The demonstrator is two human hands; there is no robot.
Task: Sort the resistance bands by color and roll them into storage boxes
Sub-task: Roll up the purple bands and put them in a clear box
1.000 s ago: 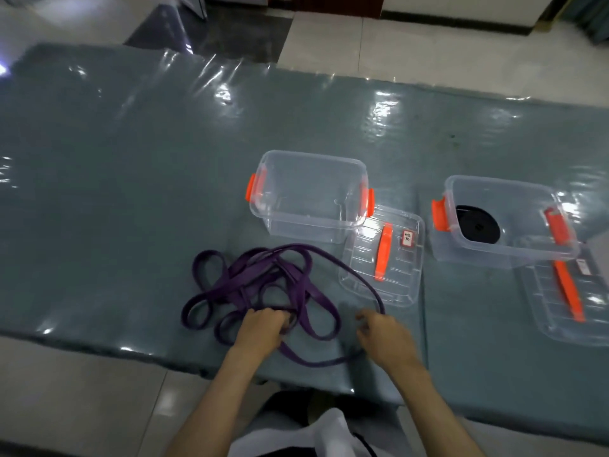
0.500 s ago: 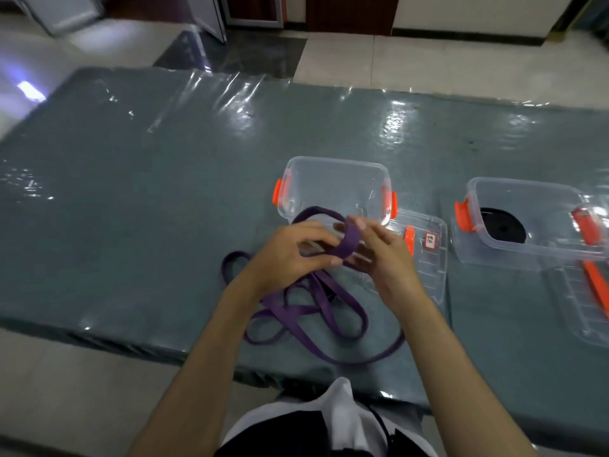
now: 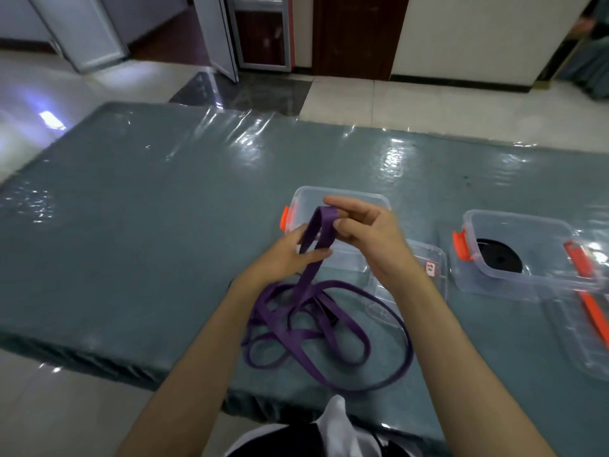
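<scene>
A long purple resistance band [image 3: 314, 328] lies in tangled loops on the table's near edge, with one folded end lifted up. My left hand [image 3: 283, 258] pinches the lifted strands from below. My right hand [image 3: 369, 232] grips the folded top of the band between thumb and fingers. Behind my hands stands a clear storage box [image 3: 346, 201] with orange latches, holding nothing that I can see. A second clear box [image 3: 514, 255] at the right holds a rolled black band [image 3: 499, 260].
A clear lid [image 3: 428, 268] with a label lies right of the nearer box, partly under my right wrist. Another lid [image 3: 590, 331] with an orange handle lies at the far right. The table [image 3: 131, 225] is covered in grey-green cloth under glossy plastic.
Both hands rose from the table with one end of the purple band, folding it into a loop in front of the middle box. The head camera tilted upward.
</scene>
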